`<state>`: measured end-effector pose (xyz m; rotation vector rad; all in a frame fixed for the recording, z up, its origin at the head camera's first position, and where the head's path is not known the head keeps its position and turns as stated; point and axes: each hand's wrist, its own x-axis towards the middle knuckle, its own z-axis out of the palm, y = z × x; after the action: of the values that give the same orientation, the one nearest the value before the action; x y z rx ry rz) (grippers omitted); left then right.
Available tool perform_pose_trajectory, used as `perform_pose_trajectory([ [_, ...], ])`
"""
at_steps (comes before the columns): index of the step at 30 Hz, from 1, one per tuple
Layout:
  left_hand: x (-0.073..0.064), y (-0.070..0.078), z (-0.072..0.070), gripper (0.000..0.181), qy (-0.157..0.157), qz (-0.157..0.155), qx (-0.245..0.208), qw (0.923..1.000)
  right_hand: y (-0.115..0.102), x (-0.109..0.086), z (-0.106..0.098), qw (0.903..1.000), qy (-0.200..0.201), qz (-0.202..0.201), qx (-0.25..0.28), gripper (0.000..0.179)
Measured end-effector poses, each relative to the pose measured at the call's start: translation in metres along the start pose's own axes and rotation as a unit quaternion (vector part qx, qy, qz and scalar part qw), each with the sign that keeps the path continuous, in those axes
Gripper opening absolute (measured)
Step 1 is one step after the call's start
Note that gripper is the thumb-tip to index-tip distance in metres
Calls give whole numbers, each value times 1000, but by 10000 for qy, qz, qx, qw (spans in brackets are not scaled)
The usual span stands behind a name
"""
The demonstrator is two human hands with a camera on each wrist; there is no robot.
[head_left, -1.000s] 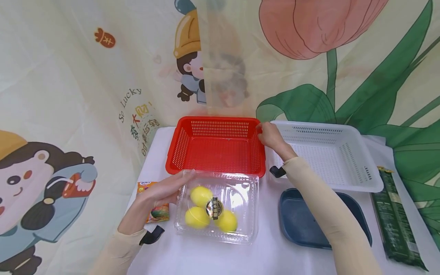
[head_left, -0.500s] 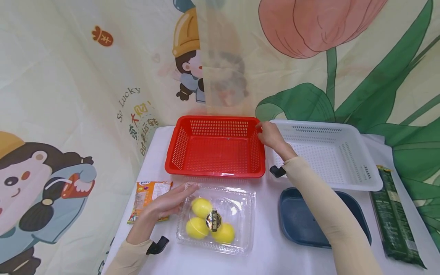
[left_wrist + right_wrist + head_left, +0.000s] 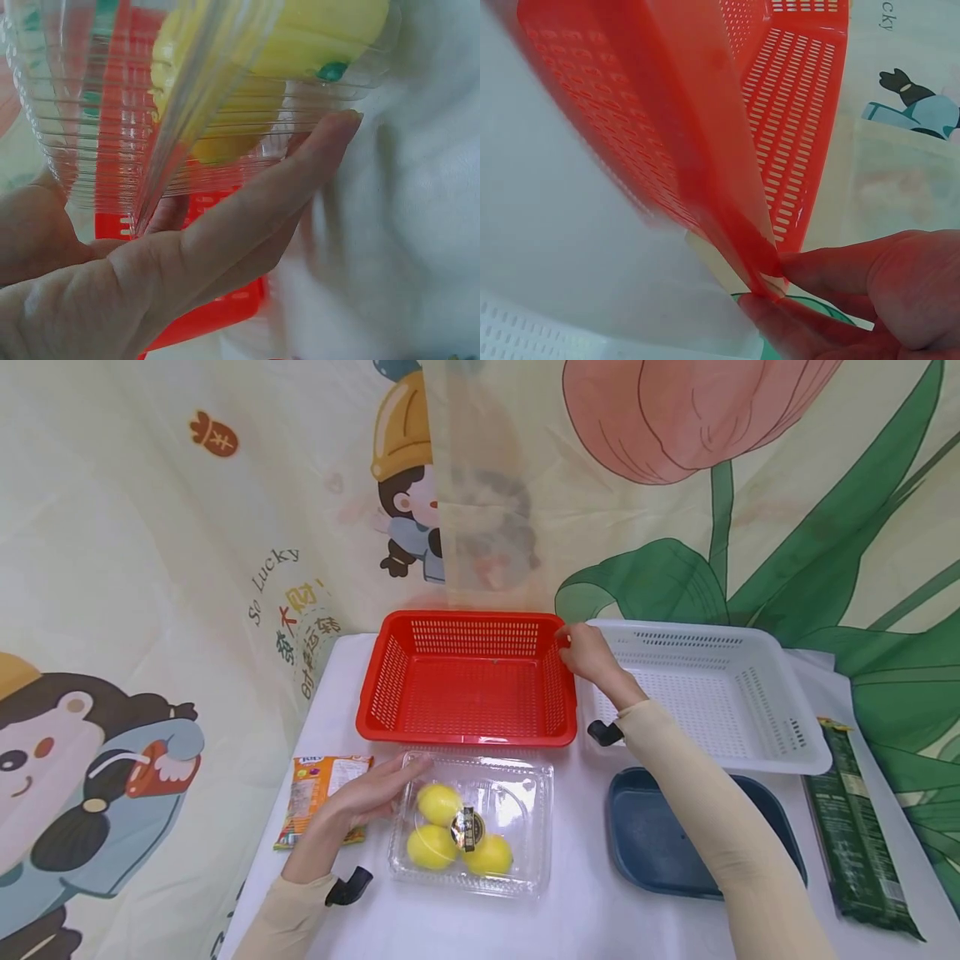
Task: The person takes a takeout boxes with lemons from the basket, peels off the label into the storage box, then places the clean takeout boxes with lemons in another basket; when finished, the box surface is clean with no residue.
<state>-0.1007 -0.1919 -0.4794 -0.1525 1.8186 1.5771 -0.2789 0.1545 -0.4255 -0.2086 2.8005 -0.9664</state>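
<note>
My left hand (image 3: 375,789) holds the left side of a clear plastic clamshell box (image 3: 525,827), its fingers along the side wall in the left wrist view. Three lemons (image 3: 431,847) lie inside, under a black round label (image 3: 467,829) on the lid. At the back, my right hand (image 3: 592,656) pinches the rim of a red plastic basket (image 3: 480,739) at its far right corner. Seen from the right wrist, thumb and fingers (image 3: 832,270) meet on either side of that rim. Nothing lies inside the red basket.
A white basket (image 3: 810,752) stands right of the red one. In front of it lies a dark blue tray (image 3: 652,868), partly under my right forearm. A long green packet (image 3: 862,835) lies far right, an orange snack bag (image 3: 318,789) at left. A printed curtain (image 3: 487,527) hangs behind.
The clear box first came toward me, away from the red basket, then shifted slightly back, with my left hand on it throughout. My right hand has stayed on the basket's rim.
</note>
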Motion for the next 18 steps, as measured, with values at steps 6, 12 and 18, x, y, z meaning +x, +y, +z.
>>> perform_pose_trajectory([
  [6,4,0,-1,68,53,-24,13,10000,-1,0,-1,10000,-23,-8,-16,41],
  [12,7,1,-3,69,82,2,-75,9999,-3,3,-1,9995,62,-135,-269,41],
  [18,8,1,-5,74,64,-7,-21,10000,-8,2,-2,9991,11,-2,-417,41],
])
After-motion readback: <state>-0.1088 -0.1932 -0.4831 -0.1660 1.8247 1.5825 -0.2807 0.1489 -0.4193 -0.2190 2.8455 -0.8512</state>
